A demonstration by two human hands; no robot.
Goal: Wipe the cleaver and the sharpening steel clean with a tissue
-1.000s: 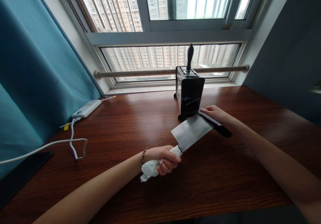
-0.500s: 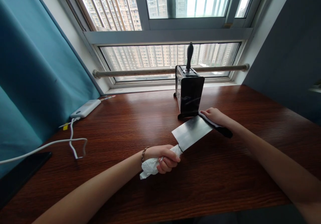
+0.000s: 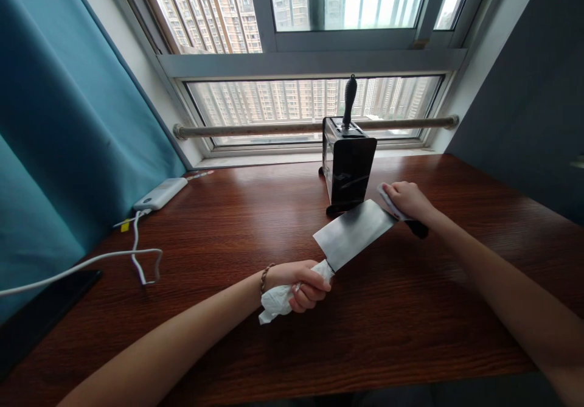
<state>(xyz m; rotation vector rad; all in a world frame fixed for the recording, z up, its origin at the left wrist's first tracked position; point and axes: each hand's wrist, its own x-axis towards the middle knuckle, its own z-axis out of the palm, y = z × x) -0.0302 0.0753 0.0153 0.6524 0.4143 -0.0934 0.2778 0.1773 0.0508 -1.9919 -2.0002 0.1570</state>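
My left hand [image 3: 308,285] is wrapped round a crumpled white tissue [image 3: 276,302], which covers what looks like the handle of a cleaver [image 3: 353,233]. Its broad, shiny rectangular blade slants up to the right above the tabletop. At the blade's far right end, my right hand [image 3: 408,200] is closed on a flat item, white on top [image 3: 389,201], with a black end [image 3: 417,229] sticking out below the hand. The fingers hide most of this item, and its kind is unclear. Behind the blade stands a black knife block [image 3: 350,173] with a black handle [image 3: 350,100] upright in it.
The brown wooden table [image 3: 219,230] reaches the window sill. A white power strip [image 3: 160,194] with a white cable [image 3: 91,262] lies at the left, beside a blue curtain [image 3: 91,121]. A dark flat object [image 3: 55,309] lies near the left edge. A metal rail [image 3: 255,131] crosses the window.
My right hand has moved up and to the right with the black-and-white item, away from the knife block. My left hand holds the cleaver in nearly the same place. The view has shifted slightly.
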